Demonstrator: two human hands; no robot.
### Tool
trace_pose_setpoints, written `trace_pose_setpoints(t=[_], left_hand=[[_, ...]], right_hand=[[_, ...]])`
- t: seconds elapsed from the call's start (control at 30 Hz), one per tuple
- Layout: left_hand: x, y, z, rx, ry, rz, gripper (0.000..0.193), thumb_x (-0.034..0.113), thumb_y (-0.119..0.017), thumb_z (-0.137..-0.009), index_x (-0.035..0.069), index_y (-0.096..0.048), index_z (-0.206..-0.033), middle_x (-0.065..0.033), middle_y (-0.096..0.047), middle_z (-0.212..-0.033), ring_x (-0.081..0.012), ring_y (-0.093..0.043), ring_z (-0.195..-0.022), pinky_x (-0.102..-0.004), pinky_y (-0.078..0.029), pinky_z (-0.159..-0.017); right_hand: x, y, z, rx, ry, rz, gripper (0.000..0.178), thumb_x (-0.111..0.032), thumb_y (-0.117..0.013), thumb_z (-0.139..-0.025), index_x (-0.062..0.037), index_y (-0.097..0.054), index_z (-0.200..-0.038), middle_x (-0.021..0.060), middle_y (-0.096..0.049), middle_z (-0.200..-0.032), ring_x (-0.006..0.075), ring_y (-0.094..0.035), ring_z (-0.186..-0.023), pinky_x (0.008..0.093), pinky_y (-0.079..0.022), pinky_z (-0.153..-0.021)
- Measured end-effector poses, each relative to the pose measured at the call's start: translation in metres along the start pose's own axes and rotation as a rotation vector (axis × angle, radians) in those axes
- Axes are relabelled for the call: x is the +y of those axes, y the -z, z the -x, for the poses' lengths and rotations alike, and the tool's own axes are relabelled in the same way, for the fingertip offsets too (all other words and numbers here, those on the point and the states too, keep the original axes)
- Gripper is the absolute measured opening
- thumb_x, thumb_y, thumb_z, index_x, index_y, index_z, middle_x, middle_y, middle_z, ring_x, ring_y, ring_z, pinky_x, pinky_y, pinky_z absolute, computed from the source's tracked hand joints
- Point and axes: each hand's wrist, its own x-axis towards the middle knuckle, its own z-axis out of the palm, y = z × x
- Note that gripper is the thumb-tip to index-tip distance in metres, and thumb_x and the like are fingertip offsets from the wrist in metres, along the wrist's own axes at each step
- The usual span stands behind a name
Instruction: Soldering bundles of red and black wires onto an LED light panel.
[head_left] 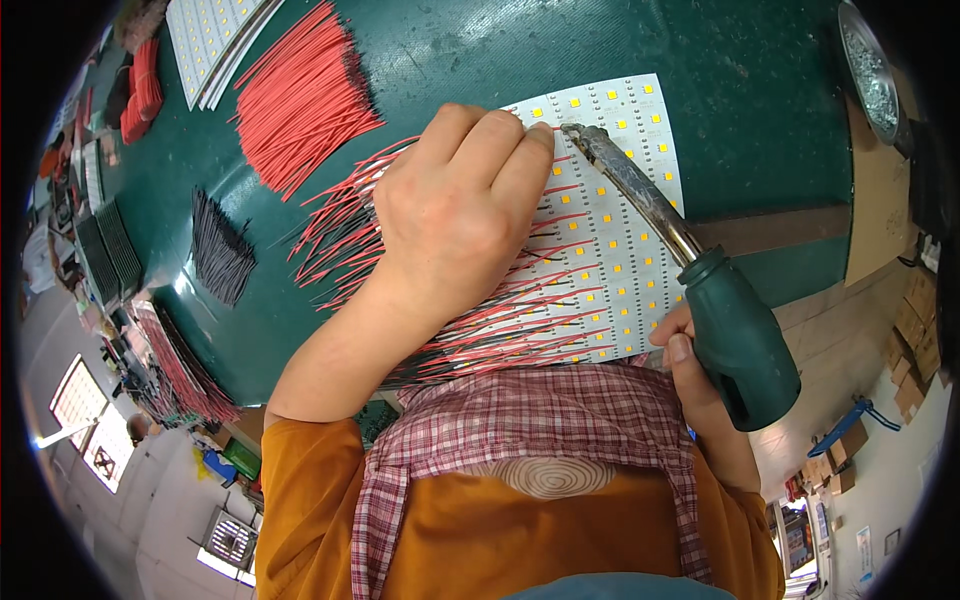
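My left hand (455, 205) is closed over a white LED board (640, 200) dotted with yellow chips. Its fingertips pinch a red wire (556, 128) near the board's far side. In my right hand (685, 350) is a soldering iron (742, 335) with a dark green handle, which hides part of that hand. The iron's darkened tip meets the board close to the wire's end, just right of my left fingertips. Rows of red and black wires (540, 320) lie across the board's near part, their ends at its pads. More of these wires run out under my left hand.
A pile of red wires (305, 100) and a smaller bundle of black wires (222, 248) lie left on the green table (760, 80). Stacked LED boards (215, 40) sit at the far left. A metal bowl (868, 75) stands right, beside cardboard (880, 200).
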Motion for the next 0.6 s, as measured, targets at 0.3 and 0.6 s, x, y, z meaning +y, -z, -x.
trace_pose_setpoints(t=[0.3,0.6], left_hand=[[0.001,0.000,0.001,-0.012,0.011,-0.001,0.019,0.010,-0.065,-0.066,0.008,-0.065,-0.085,-0.0010,-0.055,-0.079,-0.0164,-0.057,-0.072,-0.0266,-0.046,-0.052],[-0.005,0.010,-0.017,-0.053,0.246,0.276,0.015,0.000,-0.069,-0.071,0.006,-0.065,-0.085,-0.0058,-0.059,-0.078,-0.0250,-0.056,-0.071,-0.0341,-0.047,-0.063]], right_hand=[[0.005,-0.005,0.002,0.099,0.022,-0.406,0.040,-0.012,-0.056,-0.093,-0.0036,-0.044,-0.131,0.0105,-0.062,-0.089,0.0097,-0.047,-0.068,0.0260,-0.043,-0.065],[-0.012,-0.005,-0.011,0.129,-0.040,-0.245,0.010,0.002,-0.062,-0.085,-0.0035,-0.066,-0.092,0.0075,-0.066,-0.086,0.0206,-0.064,-0.081,0.0315,-0.051,-0.072]])
